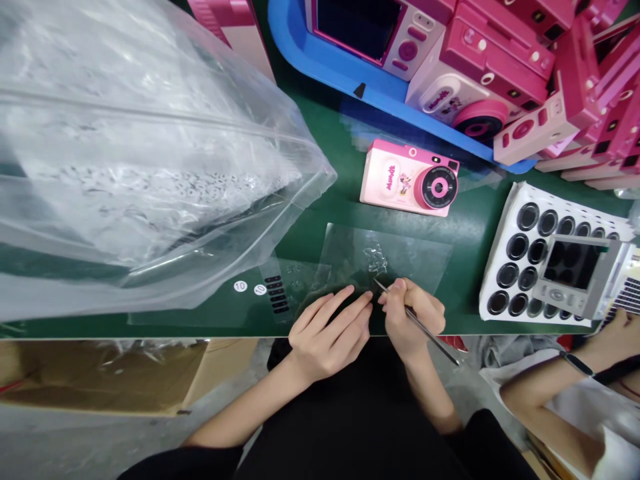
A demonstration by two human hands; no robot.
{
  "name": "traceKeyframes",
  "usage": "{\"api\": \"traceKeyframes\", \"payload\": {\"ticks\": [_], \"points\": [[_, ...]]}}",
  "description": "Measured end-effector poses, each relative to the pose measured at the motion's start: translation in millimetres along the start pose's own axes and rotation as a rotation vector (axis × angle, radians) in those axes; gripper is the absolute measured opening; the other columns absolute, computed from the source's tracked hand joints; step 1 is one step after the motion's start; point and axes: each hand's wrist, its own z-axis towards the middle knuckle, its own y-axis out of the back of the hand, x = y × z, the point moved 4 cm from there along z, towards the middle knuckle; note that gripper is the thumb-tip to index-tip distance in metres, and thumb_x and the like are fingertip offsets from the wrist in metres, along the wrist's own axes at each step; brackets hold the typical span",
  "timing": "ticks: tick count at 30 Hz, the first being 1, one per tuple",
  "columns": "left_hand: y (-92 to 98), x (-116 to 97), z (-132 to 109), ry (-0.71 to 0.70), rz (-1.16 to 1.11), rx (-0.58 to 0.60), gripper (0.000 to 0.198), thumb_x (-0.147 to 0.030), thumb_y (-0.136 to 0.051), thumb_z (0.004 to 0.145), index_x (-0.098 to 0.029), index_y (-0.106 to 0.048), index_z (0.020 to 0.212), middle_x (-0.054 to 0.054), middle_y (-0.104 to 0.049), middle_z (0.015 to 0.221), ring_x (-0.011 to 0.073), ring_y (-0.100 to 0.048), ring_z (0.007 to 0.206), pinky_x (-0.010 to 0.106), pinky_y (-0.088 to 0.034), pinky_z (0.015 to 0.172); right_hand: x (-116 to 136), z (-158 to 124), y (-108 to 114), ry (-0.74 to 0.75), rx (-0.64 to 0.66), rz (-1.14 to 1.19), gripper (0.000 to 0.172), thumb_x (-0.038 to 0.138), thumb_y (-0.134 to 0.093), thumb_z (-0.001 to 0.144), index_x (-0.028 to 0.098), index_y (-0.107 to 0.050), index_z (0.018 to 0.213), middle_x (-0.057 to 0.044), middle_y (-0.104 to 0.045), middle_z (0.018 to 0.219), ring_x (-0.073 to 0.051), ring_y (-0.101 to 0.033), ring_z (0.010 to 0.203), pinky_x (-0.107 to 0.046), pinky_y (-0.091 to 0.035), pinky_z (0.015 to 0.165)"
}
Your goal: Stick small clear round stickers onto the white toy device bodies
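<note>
Since the clear film (385, 257) is light and slippery, hold it under the flat, spread fingers (347, 308) of the left hand (325, 340) (right hand (413, 317) pinches tweezers (430, 337)).

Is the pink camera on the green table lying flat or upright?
Flat: the pink camera lies on its back, its round lens facing up.

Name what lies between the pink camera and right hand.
Head view: a clear film sheet on the green mat separates the camera and right hand.
</note>
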Motion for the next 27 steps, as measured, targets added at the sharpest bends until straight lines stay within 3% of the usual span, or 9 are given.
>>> {"api": "traceKeyframes", "payload": {"ticks": [27], "points": [[-0.8, -0.1, -1.4, 0.002, 0.004, -0.005, 0.015, -0.011, -0.067, 0.08, -0.016, -0.074, 0.092, -0.001, -0.08, 0.094, 0.0204, -0.075, 0.09, 0.03, -0.055, 0.08, -0.3, -0.1, -0.7, 0.034, 0.004, 0.016, 0.042, 0.008, -0.054, 0.09, 0.021, -0.035, 0.056, 0.009, -0.045, 0.043, -0.006, -0.049, 0.037, -0.019, -0.042, 0.042]]}}
